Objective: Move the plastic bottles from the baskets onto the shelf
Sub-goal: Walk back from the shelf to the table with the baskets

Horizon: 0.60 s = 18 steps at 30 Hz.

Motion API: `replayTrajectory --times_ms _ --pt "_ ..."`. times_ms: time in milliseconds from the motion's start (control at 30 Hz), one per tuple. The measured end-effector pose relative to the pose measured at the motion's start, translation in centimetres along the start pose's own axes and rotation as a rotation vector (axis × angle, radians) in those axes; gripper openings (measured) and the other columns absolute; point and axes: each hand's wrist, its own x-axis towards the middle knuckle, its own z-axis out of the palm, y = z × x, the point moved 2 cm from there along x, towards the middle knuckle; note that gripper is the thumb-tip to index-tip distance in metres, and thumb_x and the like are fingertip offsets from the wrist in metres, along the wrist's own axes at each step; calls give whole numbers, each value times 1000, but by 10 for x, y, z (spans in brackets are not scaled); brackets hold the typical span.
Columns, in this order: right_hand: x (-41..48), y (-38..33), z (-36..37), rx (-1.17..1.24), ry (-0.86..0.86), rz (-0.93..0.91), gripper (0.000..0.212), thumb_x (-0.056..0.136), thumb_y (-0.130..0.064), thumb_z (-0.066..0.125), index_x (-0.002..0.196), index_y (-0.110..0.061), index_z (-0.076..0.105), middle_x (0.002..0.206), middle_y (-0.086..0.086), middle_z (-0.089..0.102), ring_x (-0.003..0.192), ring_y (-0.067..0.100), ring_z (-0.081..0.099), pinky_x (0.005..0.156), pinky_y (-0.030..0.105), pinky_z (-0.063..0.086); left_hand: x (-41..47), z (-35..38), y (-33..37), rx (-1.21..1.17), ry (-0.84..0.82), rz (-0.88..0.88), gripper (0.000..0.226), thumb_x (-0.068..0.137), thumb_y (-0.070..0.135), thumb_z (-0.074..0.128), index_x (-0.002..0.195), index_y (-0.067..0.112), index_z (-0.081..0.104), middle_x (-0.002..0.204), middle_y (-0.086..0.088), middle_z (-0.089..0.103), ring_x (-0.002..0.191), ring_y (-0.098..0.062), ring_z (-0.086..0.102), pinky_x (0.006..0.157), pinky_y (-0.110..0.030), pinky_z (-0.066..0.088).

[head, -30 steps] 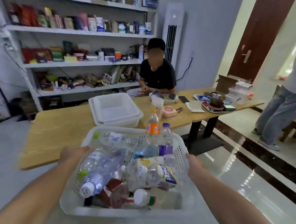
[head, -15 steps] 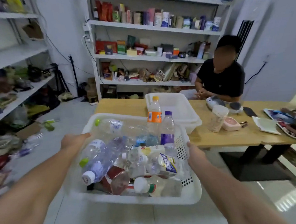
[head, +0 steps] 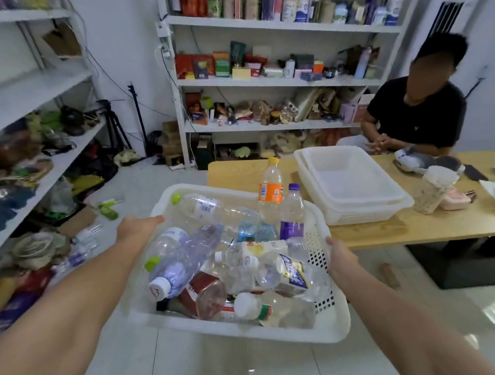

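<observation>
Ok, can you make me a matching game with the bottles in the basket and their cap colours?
Bottles in the basket:
1. standing bottle with the orange label
2. standing bottle with the purple label
3. long clear bottle lying along the far rim
4. bottle lying nearest the front rim

Cap colours:
A. white
B. lime green
C. yellow
D. purple

Pairs: 1-C, 2-D, 3-B, 4-A.
</observation>
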Motion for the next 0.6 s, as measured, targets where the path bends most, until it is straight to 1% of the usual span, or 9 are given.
replayTrajectory --times_ms 33,100,167,233,267,333,433,500,600 --pt "1 3 12 -4 19 4 69 78 -38 74 133 -4 49 107 13 63 90 29 62 83 40 52 15 -1 0 12 -8 7 77 65 50 83 116 -3 58 115 -22 63 97 -37 62 74 -36 45" --pt "10 8 37 6 77 7 72 76 -41 76 131 -3 48 90 11 58 78 26 58 74 38 50 46 3 0 27 -33 9 74 65 50 83 113 -2 60 111 -22 65 92 -35 62 72 -36 46" --pt "25 11 59 6 139 17 66 74 -43 77 121 -3 52 78 9 51 69 24 54 66 35 47 76 14 0 49 -68 16 73 65 49 83 112 -2 61 110 -22 65 91 -35 63 71 -36 46" --pt "40 16 82 13 163 25 53 73 -44 78 98 -7 49 74 8 51 64 24 53 55 32 41 106 27 2 74 -99 37 73 65 48 83 113 -3 60 111 -23 65 94 -36 64 71 -34 46" --pt "47 18 93 30 174 22 52 72 -44 79 92 -9 46 74 8 52 63 23 53 51 31 38 122 35 4 80 -109 45 73 65 47 83 114 -4 60 112 -23 65 96 -37 64 71 -33 46" --pt "62 26 113 64 224 38 53 71 -44 79 96 -10 47 75 7 55 64 22 56 49 29 36 150 50 10 111 -139 61 73 66 44 84 113 -6 60 112 -24 65 96 -37 64 70 -32 45" --pt "82 33 134 71 250 41 59 67 -49 78 104 -11 54 83 7 62 72 25 62 56 33 44 187 76 19 153 -228 67 62 66 44 84 102 -2 64 103 -21 67 82 -32 64 65 -31 43" --pt "95 29 145 86 257 78 68 64 -47 79 114 -6 58 91 8 65 80 28 64 68 41 53 208 92 33 157 -278 67 48 67 42 84 88 3 63 96 -18 68 68 -26 59 62 -30 43" --pt "100 20 157 99 356 115 78 63 -47 80 123 -2 57 110 14 65 94 33 65 89 47 53 235 117 51 180 -335 75 48 69 39 83 92 2 63 99 -18 68 75 -27 59 66 -30 44"
